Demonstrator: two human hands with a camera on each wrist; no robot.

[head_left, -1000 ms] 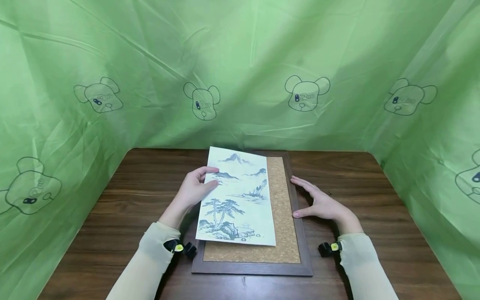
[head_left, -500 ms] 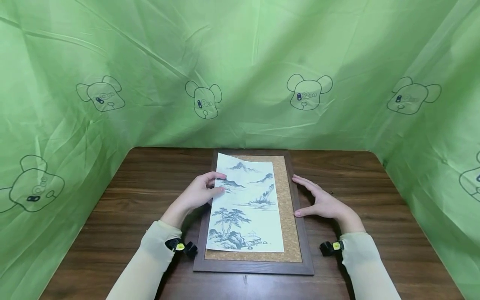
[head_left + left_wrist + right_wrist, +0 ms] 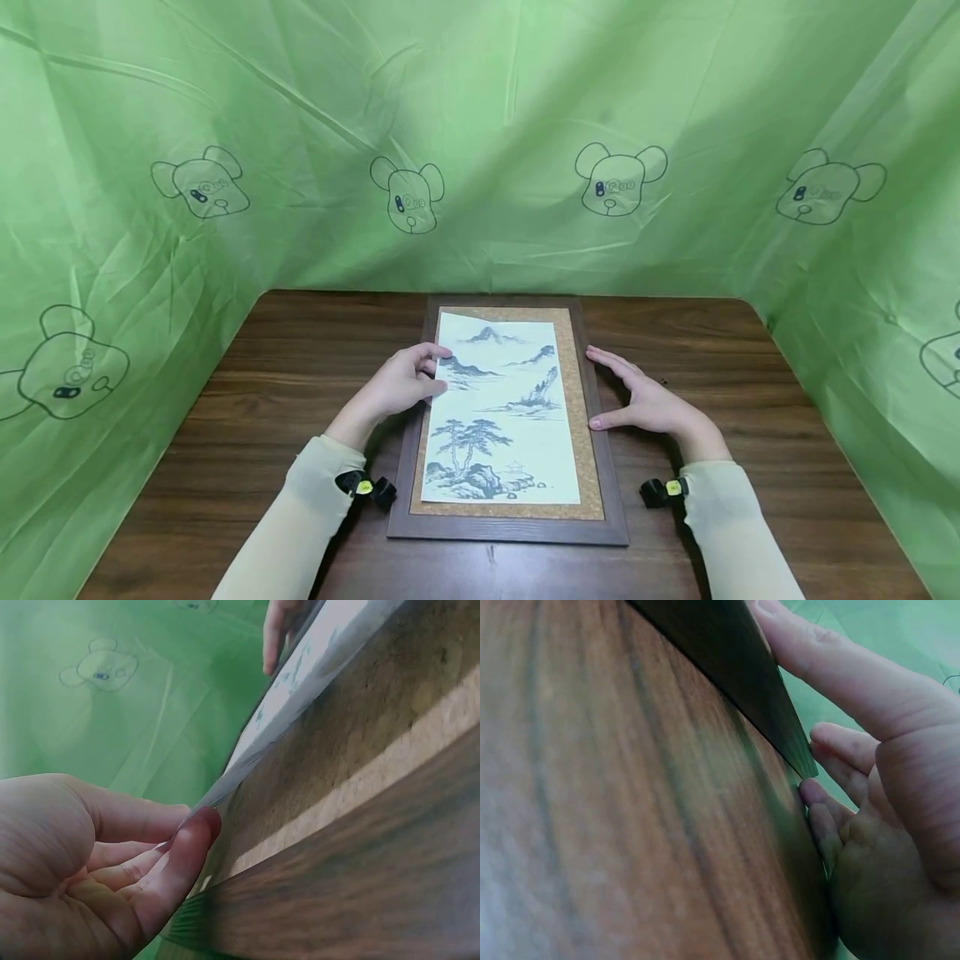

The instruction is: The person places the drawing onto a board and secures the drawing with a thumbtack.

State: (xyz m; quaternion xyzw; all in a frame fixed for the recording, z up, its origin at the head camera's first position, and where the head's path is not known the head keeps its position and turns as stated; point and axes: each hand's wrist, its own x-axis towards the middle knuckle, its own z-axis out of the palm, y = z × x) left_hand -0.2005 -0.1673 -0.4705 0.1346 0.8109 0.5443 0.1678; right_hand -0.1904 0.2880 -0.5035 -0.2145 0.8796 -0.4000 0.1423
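A sheet of paper (image 3: 502,433) printed with blue mountains and pines lies over the cork of a dark wooden-framed corkboard (image 3: 507,528). My left hand (image 3: 397,385) pinches the sheet's left edge between thumb and fingers. In the left wrist view that hand (image 3: 112,862) holds the paper (image 3: 300,694) slightly raised, with a gap above the cork (image 3: 375,742). Against the board's right side rests my right hand (image 3: 648,404), thumb and fingers spread along the frame. The right wrist view has its fingers at the frame's edge (image 3: 735,675).
The board lies flat on a dark wood-grain table (image 3: 285,400). A green cloth (image 3: 495,150) with bear-head outlines encloses the back and both sides. Each wrist carries a small black camera (image 3: 382,493).
The left hand has shifted the paper to the right and lowered it, so it now sits more centrally over the cork. The right hand keeps its place on the frame.
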